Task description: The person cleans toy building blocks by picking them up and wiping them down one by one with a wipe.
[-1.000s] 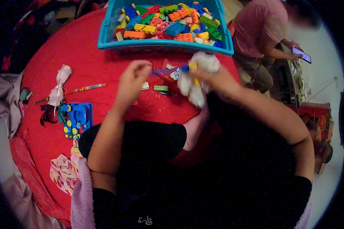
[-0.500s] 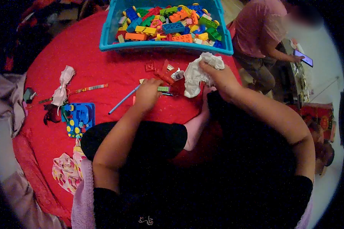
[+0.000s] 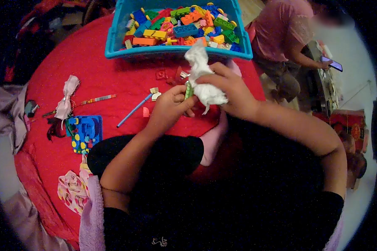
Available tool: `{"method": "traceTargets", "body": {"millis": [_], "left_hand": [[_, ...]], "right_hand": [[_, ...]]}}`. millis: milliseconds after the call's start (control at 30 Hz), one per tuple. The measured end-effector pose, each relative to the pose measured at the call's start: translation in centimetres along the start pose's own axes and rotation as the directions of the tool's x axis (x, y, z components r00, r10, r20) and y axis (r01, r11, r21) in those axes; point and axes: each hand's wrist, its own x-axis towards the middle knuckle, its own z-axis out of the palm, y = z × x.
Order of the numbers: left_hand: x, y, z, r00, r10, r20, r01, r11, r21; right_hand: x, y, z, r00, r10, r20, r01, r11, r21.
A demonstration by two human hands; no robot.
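My left hand is closed on a light green toy brick, held just above the red cloth. My right hand grips a crumpled white cloth or tissue and presses it against the brick's right side. Part of the brick is hidden by fingers and the white cloth. Close by on the left lie a blue pen, small pale bricks and a pinkish-red piece. Behind the hands are a small red brick and a red wrapper-like piece, partly covered.
A blue bin full of colourful bricks stands at the back. To the left lie a pink bow, a striped stick and a blue toy board on the red cloth. At right, another person holds a phone.
My left hand has picked the green brick up from the cloth and moved right. My right hand has brought the white cloth left and down onto the brick.
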Motion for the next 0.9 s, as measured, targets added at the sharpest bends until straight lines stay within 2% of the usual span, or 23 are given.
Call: {"method": "traceTargets", "body": {"millis": [67,233,300,400,500,633,700,800,900], "left_hand": [[-0.4,0.5,-0.1,1.0,0.004,0.017,-0.005,0.999,0.045],[-1.5,1.5,0.1,0.997,0.044,0.069,-0.052,0.993,0.105],[-1.6,1.5,0.0,0.996,0.043,0.08,-0.049,0.996,0.07],[-1.7,0.9,-0.2,0.995,0.028,0.098,-0.035,0.997,0.071],[-1.6,1.0,-0.2,0.991,0.053,0.12,-0.049,0.998,-0.036],[-1.9,1.8,-0.5,0.992,0.028,0.121,-0.035,0.998,0.048],[-2.1,2.2,-0.3,0.994,0.047,0.1,-0.055,0.996,0.075],[-2.1,2.3,-0.1,0.996,0.023,0.086,-0.031,0.995,0.095],[-2.0,1.9,-0.2,0.994,0.044,0.103,-0.046,0.999,0.024]], "right_hand": [[-0.3,0.4,0.9,0.992,-0.113,0.059,0.113,0.994,0.014],[0.2,-0.1,0.7,0.981,-0.139,0.135,0.141,0.99,-0.005],[0.5,-0.6,0.3,0.955,-0.186,0.229,0.219,0.967,-0.127],[0.6,-0.6,0.3,0.927,-0.251,0.277,0.297,0.945,-0.138],[0.8,-1.2,0.2,0.939,-0.22,0.265,0.258,0.959,-0.118],[1.1,-1.4,0.2,0.948,-0.223,0.226,0.265,0.948,-0.176],[1.2,-1.4,0.2,0.974,-0.157,0.165,0.182,0.973,-0.144],[1.1,-0.9,0.7,0.98,-0.16,0.115,0.172,0.98,-0.102],[1.1,-1.4,0.5,0.986,-0.122,0.115,0.135,0.985,-0.109]]}}
